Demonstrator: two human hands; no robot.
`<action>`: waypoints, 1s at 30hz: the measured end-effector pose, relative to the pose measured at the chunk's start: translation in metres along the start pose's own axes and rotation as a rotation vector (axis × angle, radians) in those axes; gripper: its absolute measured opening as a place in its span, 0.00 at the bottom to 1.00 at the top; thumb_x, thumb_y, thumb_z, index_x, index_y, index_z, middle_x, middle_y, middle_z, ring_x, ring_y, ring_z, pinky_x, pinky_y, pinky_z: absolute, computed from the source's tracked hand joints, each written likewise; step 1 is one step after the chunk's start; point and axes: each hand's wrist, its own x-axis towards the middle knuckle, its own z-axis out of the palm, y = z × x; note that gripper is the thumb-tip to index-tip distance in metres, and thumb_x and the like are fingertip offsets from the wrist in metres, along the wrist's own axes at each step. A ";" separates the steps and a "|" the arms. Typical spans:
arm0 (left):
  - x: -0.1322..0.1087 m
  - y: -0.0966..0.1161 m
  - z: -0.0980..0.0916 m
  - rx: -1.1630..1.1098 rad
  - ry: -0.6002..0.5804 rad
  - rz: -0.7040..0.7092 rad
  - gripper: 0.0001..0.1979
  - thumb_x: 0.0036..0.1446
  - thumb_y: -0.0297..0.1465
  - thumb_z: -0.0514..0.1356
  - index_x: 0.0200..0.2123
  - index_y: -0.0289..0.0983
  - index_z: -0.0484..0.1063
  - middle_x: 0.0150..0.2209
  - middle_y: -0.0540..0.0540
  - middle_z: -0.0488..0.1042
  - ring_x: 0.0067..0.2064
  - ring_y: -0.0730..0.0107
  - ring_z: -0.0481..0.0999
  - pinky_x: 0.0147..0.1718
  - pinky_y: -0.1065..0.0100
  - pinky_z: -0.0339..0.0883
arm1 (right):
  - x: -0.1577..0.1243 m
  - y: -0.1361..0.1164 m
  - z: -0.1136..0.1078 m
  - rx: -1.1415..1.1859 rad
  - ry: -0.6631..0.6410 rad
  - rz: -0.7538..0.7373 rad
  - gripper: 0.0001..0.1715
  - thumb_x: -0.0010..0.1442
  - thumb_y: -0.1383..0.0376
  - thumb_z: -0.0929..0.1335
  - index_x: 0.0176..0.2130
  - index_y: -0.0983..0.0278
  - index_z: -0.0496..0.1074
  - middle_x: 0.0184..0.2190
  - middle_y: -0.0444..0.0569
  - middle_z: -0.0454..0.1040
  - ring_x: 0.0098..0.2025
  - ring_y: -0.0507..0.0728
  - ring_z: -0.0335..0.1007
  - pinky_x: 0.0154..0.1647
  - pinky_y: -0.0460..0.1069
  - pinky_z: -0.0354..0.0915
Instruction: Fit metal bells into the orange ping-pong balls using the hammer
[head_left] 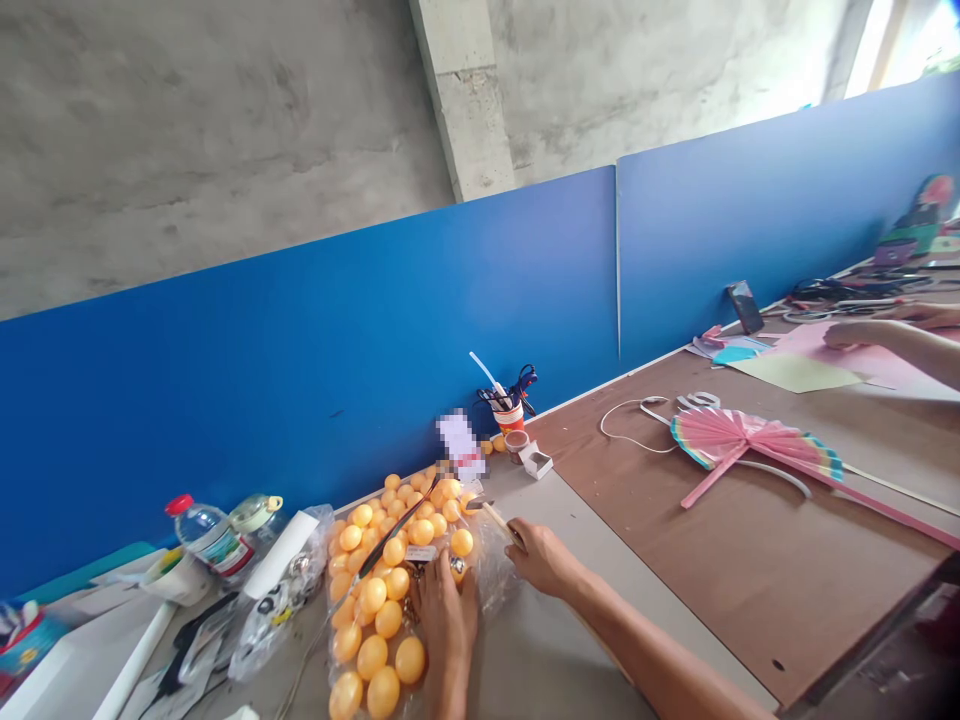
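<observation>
Many orange balls (373, 595), like ping-pong balls, lie in clear plastic on the left part of the table. My left hand (448, 605) is among them at their right side, its fingers closed around a small orange ball with black-and-white markings (457, 566). My fingers partly hide that ball. To the right, my right hand (536, 560) grips a long, thin paintbrush (499, 521) by its pale wooden handle. The dark brush tip points left, above the balls. A black strap-like strip (397, 530) and a small white label (421, 553) lie over the balls.
A red-capped bottle (210, 535), a paper cup (178, 577) and plastic wrapping stand left. Behind are a cup of tools (508, 414) and a small white box (536, 461). A pink paper fan (750, 445) lies right; another person's hand (847, 335) rests beyond. A blue partition (337, 370) borders the table.
</observation>
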 end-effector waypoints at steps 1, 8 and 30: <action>0.000 0.001 -0.001 -0.012 -0.003 0.004 0.20 0.58 0.35 0.55 0.52 0.34 0.71 0.48 0.36 0.78 0.50 0.50 0.76 0.50 0.52 0.65 | 0.001 0.001 0.001 -0.022 0.006 0.021 0.08 0.57 0.68 0.63 0.38 0.65 0.70 0.35 0.51 0.77 0.35 0.55 0.70 0.32 0.46 0.53; 0.002 0.004 -0.003 -0.091 0.003 0.064 0.19 0.58 0.30 0.52 0.51 0.37 0.73 0.47 0.39 0.78 0.50 0.52 0.76 0.51 0.51 0.64 | 0.000 0.004 0.003 -0.136 -0.050 0.118 0.16 0.59 0.66 0.63 0.47 0.64 0.70 0.44 0.56 0.77 0.43 0.60 0.74 0.34 0.48 0.56; 0.006 0.011 -0.003 -0.342 0.138 0.022 0.21 0.60 0.35 0.53 0.55 0.34 0.65 0.50 0.33 0.74 0.52 0.52 0.74 0.51 0.50 0.67 | -0.007 -0.001 0.004 -0.245 -0.016 0.007 0.13 0.60 0.66 0.64 0.44 0.63 0.74 0.45 0.55 0.75 0.44 0.59 0.73 0.43 0.49 0.59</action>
